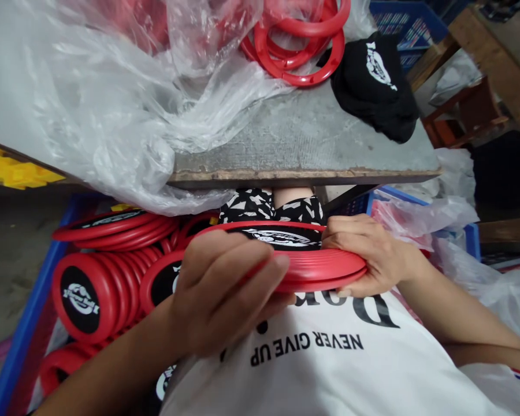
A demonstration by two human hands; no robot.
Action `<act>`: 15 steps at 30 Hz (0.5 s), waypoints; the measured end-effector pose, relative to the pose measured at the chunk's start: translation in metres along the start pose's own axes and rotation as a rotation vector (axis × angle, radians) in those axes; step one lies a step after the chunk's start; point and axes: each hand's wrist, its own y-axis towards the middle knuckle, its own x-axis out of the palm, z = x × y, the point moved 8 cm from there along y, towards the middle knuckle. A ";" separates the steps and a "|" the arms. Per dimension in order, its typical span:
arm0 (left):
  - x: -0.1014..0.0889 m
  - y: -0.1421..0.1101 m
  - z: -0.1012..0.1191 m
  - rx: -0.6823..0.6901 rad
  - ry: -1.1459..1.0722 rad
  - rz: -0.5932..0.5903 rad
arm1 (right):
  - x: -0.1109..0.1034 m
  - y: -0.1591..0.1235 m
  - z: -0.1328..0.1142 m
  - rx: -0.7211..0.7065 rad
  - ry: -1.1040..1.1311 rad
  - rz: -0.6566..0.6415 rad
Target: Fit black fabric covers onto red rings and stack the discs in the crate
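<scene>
A red ring-shaped disc (316, 264) with a black cloth centre and a white printed logo is held nearly level in front of my white shirt. My right hand (368, 254) is closed on its right edge, thumb below and fingers over the rim. At the near left side, my left hand (225, 289) has its fingers curled round the rim and hides that part of the disc. A thin gap runs along the rim, as if two ring halves lie together.
Finished-looking discs (84, 294) fill a blue crate (19, 335) at left. On the grey table (286, 138) ahead lie clear plastic bags (112, 115), bare red rings (301, 75) and black printed cloths (372, 86). Another blue crate (472, 240) with plastic stands at right.
</scene>
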 end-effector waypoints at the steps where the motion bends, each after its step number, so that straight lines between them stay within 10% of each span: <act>1: -0.001 0.008 0.001 0.053 0.025 -0.004 | 0.000 0.000 0.002 0.004 0.005 0.000; 15: 0.028 0.070 -0.027 0.149 0.008 -0.265 | -0.030 0.010 0.030 0.102 -0.199 0.105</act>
